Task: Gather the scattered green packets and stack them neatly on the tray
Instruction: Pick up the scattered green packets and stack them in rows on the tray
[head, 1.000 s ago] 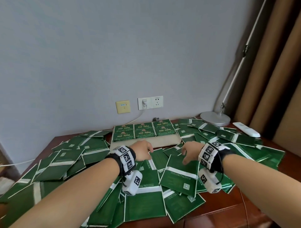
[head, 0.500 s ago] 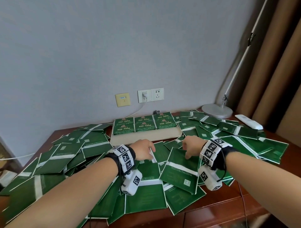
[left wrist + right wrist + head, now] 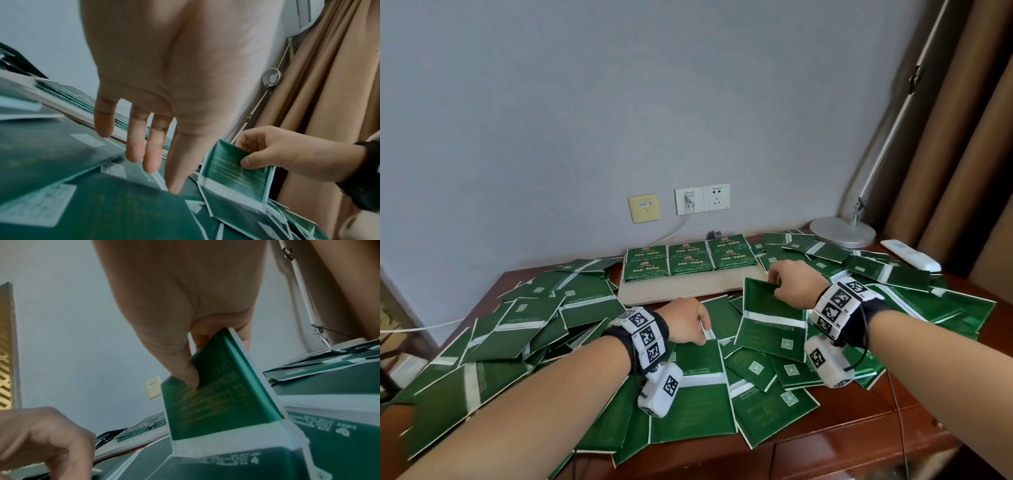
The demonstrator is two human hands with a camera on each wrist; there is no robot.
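Here the wooden table [image 3: 859,442] carries a wide spread of loose green packets [image 3: 695,407], overlapping so thickly that they cannot be counted; they run from the left edge across the front to the far right. At the back, against the wall, lies one pale tray [image 3: 681,291]. On it sit six stacks of packets [image 3: 690,257], printed side up, in two rows of three; the near half of the tray is bare.

At the far right stands one lamp [image 3: 842,232] with a round base, and beside it lies one white remote [image 3: 910,255]. On the wall are three plates: one yellowish plate [image 3: 643,208] and two white sockets [image 3: 702,199], the left one with a plug and cable.

Two hands are over the pile. The right hand [image 3: 796,286] pinches the top edge of one packet [image 3: 770,325], thumb in front and fingers behind, and holds it tilted up, its lower edge touching the pile just before the tray. The left hand [image 3: 683,323] hangs above the packets at centre front, fingers loosely extended downward and holding nothing; in the left wrist view one fingertip [image 3: 174,189] seems to touch a packet beneath it.
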